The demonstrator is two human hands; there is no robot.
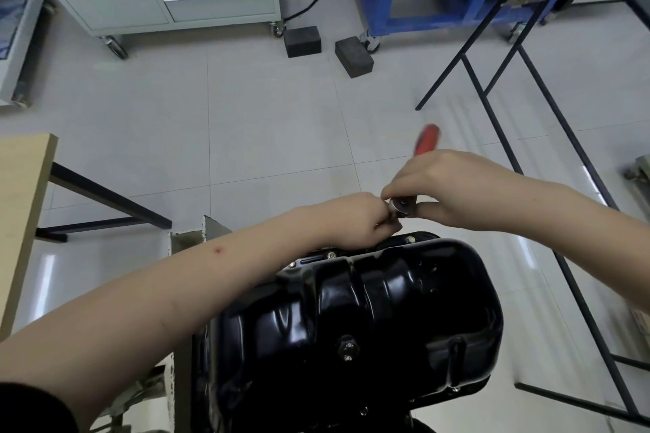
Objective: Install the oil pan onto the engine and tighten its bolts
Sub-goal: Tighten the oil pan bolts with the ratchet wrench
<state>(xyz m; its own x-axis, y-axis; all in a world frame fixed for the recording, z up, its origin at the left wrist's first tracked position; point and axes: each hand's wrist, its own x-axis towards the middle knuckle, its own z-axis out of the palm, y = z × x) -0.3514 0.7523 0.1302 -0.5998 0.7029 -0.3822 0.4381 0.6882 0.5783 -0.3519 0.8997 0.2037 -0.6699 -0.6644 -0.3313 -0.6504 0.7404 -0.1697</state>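
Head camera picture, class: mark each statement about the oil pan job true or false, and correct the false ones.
1. The oil pan is black. True.
2. The right hand holds a tool with a blue handle. False: the ratchet handle is red.
3. Both hands meet above the pan's far edge. True: the left hand pinches beside the ratchet head.
4. Bolts already sit in the far flange. True.
5. The two dark blocks lie on a table. False: they lie on the floor.
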